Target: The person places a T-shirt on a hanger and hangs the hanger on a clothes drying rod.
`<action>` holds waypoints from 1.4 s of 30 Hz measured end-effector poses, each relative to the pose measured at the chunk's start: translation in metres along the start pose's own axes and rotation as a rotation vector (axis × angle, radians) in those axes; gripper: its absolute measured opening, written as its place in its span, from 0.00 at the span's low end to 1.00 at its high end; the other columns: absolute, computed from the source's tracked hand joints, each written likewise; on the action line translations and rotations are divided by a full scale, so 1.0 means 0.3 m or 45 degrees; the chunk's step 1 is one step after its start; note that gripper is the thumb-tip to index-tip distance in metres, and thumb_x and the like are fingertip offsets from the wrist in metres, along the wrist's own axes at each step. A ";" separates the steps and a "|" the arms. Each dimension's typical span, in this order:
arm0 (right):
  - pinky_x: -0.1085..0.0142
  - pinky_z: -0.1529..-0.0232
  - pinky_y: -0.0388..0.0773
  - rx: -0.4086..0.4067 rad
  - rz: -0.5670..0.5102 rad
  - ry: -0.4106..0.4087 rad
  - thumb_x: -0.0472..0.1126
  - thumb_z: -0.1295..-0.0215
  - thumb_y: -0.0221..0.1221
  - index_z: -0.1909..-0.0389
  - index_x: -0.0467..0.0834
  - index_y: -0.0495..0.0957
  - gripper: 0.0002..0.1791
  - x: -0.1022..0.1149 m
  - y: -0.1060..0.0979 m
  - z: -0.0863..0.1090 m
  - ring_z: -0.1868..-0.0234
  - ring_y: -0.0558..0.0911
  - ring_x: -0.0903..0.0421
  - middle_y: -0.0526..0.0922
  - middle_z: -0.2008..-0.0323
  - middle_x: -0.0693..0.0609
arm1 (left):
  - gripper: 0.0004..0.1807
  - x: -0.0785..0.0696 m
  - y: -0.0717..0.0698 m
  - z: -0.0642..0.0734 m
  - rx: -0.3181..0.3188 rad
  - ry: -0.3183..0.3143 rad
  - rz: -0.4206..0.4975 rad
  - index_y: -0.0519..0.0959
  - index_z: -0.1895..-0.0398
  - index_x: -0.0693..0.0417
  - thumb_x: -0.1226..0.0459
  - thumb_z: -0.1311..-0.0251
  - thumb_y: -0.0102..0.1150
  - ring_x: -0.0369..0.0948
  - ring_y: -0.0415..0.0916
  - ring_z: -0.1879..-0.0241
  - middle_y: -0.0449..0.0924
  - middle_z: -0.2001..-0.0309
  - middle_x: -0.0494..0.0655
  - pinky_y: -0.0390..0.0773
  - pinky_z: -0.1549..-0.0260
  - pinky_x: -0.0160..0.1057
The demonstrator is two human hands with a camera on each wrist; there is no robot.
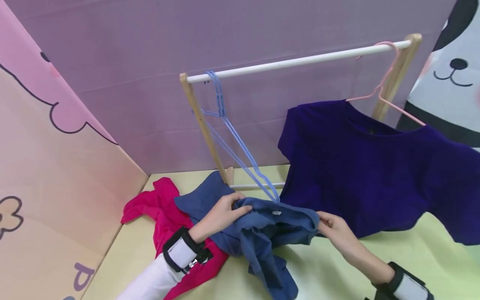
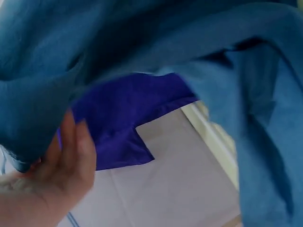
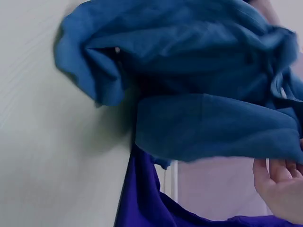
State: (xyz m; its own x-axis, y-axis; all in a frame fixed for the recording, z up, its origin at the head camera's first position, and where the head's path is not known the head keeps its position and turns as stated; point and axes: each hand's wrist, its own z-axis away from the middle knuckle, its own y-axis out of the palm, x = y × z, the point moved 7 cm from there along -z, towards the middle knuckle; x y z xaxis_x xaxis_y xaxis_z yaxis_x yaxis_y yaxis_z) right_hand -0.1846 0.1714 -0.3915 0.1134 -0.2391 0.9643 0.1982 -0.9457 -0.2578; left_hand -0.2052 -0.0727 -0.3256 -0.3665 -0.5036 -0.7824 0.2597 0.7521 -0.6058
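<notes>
A blue shirt (image 1: pixel 258 227), bunched and partly lifted off the table, stretches between both hands. My left hand (image 1: pixel 225 212) pinches its upper edge at the left, thumb on the near side. At the opposite end of that edge, my right hand (image 1: pixel 333 227) grips the cloth between thumb and fingers. A small white label (image 1: pixel 276 212) shows inside the edge. In the left wrist view the shirt (image 2: pixel 156 42) drapes over and past the left hand (image 2: pixel 61 165). The right wrist view has the fabric (image 3: pixel 218 125) hanging in folds beside the right hand (image 3: pixel 279 184).
Blue hangers (image 1: pixel 240 137) hang at the left of a rack's white rail (image 1: pixel 296 62). A dark purple T-shirt (image 1: pixel 360 166) hangs from a pink hanger (image 1: pixel 386 83) at the right. A crumpled red garment (image 1: pixel 165 208) lies on the yellow table (image 1: pixel 131 254), partly under the blue shirt.
</notes>
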 end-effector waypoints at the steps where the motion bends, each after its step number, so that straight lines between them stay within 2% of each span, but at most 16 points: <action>1: 0.69 0.65 0.75 0.039 -0.063 0.032 0.38 0.37 0.49 0.57 0.33 0.71 0.14 -0.001 -0.008 -0.003 0.68 0.76 0.62 0.79 0.70 0.56 | 0.07 0.007 0.000 0.003 0.022 -0.009 0.013 0.73 0.68 0.51 0.58 0.43 0.54 0.37 0.64 0.79 0.68 0.77 0.44 0.66 0.76 0.36; 3: 0.70 0.65 0.75 0.090 -0.174 0.072 0.41 0.35 0.47 0.55 0.31 0.69 0.16 0.004 -0.027 -0.007 0.67 0.76 0.62 0.79 0.69 0.59 | 0.07 0.010 -0.005 0.012 0.045 -0.019 0.031 0.74 0.69 0.51 0.58 0.44 0.55 0.37 0.65 0.78 0.68 0.77 0.42 0.66 0.76 0.36; 6: 0.70 0.68 0.76 0.115 -0.221 0.070 0.44 0.34 0.45 0.54 0.34 0.70 0.17 0.026 -0.071 -0.009 0.67 0.76 0.62 0.78 0.67 0.61 | 0.05 -0.019 -0.022 0.033 0.054 -0.023 0.045 0.74 0.67 0.54 0.63 0.44 0.54 0.37 0.64 0.78 0.70 0.75 0.43 0.65 0.76 0.36; 10: 0.71 0.71 0.75 0.027 -0.052 0.050 0.47 0.35 0.47 0.57 0.38 0.73 0.16 0.051 -0.140 -0.010 0.69 0.76 0.62 0.78 0.69 0.63 | 0.04 -0.060 -0.040 0.063 0.067 -0.008 0.049 0.74 0.66 0.59 0.68 0.43 0.52 0.37 0.62 0.80 0.71 0.76 0.46 0.64 0.77 0.36; 13: 0.71 0.67 0.74 0.009 0.075 0.052 0.47 0.35 0.47 0.57 0.36 0.73 0.18 0.050 -0.159 -0.009 0.66 0.75 0.62 0.78 0.66 0.63 | 0.05 -0.026 -0.023 0.071 0.101 -0.017 0.053 0.74 0.65 0.57 0.66 0.42 0.51 0.37 0.64 0.79 0.72 0.75 0.45 0.66 0.75 0.37; 15: 0.71 0.66 0.73 0.012 0.105 0.077 0.48 0.35 0.48 0.57 0.35 0.73 0.19 0.039 -0.158 -0.008 0.65 0.75 0.62 0.78 0.66 0.63 | 0.07 0.010 -0.003 0.072 0.117 -0.030 0.042 0.74 0.62 0.54 0.62 0.41 0.51 0.38 0.65 0.76 0.72 0.73 0.45 0.67 0.73 0.38; 17: 0.72 0.66 0.73 0.011 0.092 0.100 0.47 0.36 0.48 0.58 0.34 0.73 0.19 0.025 -0.156 -0.009 0.65 0.74 0.63 0.78 0.67 0.63 | 0.12 0.042 0.019 0.075 0.120 -0.046 0.028 0.72 0.57 0.53 0.59 0.41 0.51 0.38 0.67 0.72 0.72 0.68 0.45 0.70 0.71 0.40; 19: 0.72 0.67 0.74 0.009 0.037 0.125 0.46 0.36 0.48 0.59 0.34 0.73 0.18 0.011 -0.152 -0.010 0.66 0.74 0.64 0.77 0.68 0.63 | 0.17 0.054 0.040 0.082 0.107 -0.045 0.005 0.68 0.52 0.52 0.55 0.42 0.52 0.40 0.68 0.68 0.72 0.63 0.46 0.72 0.68 0.43; 22: 0.72 0.69 0.74 0.014 -0.035 0.145 0.45 0.35 0.48 0.60 0.34 0.73 0.17 -0.002 -0.148 -0.013 0.68 0.74 0.64 0.77 0.69 0.63 | 0.26 0.044 0.079 0.100 0.095 0.016 -0.098 0.63 0.46 0.50 0.51 0.45 0.54 0.44 0.69 0.63 0.70 0.58 0.49 0.75 0.66 0.47; 28: 0.71 0.71 0.75 0.020 -0.076 0.169 0.46 0.36 0.49 0.60 0.35 0.74 0.16 -0.006 -0.139 -0.017 0.69 0.74 0.64 0.77 0.70 0.62 | 0.30 -0.009 0.179 0.146 0.073 0.267 -0.549 0.67 0.48 0.45 0.45 0.54 0.59 0.47 0.68 0.59 0.67 0.54 0.52 0.73 0.64 0.47; 30: 0.71 0.71 0.75 0.015 -0.084 0.179 0.46 0.36 0.49 0.60 0.36 0.74 0.17 -0.006 -0.138 -0.019 0.69 0.74 0.63 0.77 0.71 0.62 | 0.26 -0.022 0.203 0.156 0.046 0.332 -0.627 0.71 0.52 0.47 0.48 0.54 0.61 0.45 0.68 0.60 0.68 0.55 0.52 0.74 0.65 0.44; 32: 0.71 0.72 0.75 0.019 -0.091 0.182 0.47 0.36 0.49 0.60 0.36 0.74 0.17 -0.005 -0.138 -0.020 0.70 0.74 0.63 0.77 0.71 0.62 | 0.20 -0.032 0.215 0.162 0.013 0.375 -0.653 0.75 0.58 0.48 0.51 0.53 0.62 0.42 0.68 0.63 0.69 0.58 0.50 0.74 0.66 0.39; 35: 0.71 0.72 0.75 0.003 -0.063 0.174 0.47 0.36 0.49 0.60 0.36 0.74 0.17 -0.003 -0.149 -0.021 0.69 0.74 0.63 0.76 0.70 0.62 | 0.09 -0.040 0.203 0.165 -0.058 0.390 -0.588 0.78 0.65 0.50 0.58 0.49 0.60 0.38 0.67 0.66 0.70 0.65 0.45 0.74 0.69 0.34; 37: 0.71 0.71 0.74 -0.010 -0.020 0.154 0.47 0.36 0.48 0.60 0.35 0.73 0.18 -0.002 -0.164 -0.018 0.69 0.74 0.64 0.76 0.69 0.63 | 0.06 -0.040 0.174 0.163 -0.154 0.378 -0.509 0.80 0.67 0.50 0.62 0.48 0.59 0.36 0.68 0.68 0.69 0.67 0.43 0.75 0.71 0.33; 42: 0.75 0.66 0.71 -0.041 0.123 0.073 0.47 0.35 0.47 0.58 0.35 0.73 0.18 0.030 -0.221 -0.008 0.64 0.73 0.66 0.76 0.67 0.67 | 0.06 -0.034 0.060 0.153 -0.408 0.334 -0.338 0.80 0.67 0.50 0.66 0.51 0.60 0.33 0.67 0.74 0.67 0.73 0.38 0.74 0.77 0.35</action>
State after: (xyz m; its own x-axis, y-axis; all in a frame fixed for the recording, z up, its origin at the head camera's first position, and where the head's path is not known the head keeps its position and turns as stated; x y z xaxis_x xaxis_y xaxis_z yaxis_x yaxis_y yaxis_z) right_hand -0.1990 0.2314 -0.3655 0.0746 -0.3405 0.9373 0.1572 -0.9241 -0.3482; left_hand -0.1557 -0.0736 -0.3352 -0.6063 -0.6023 -0.5194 -0.1459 0.7262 -0.6718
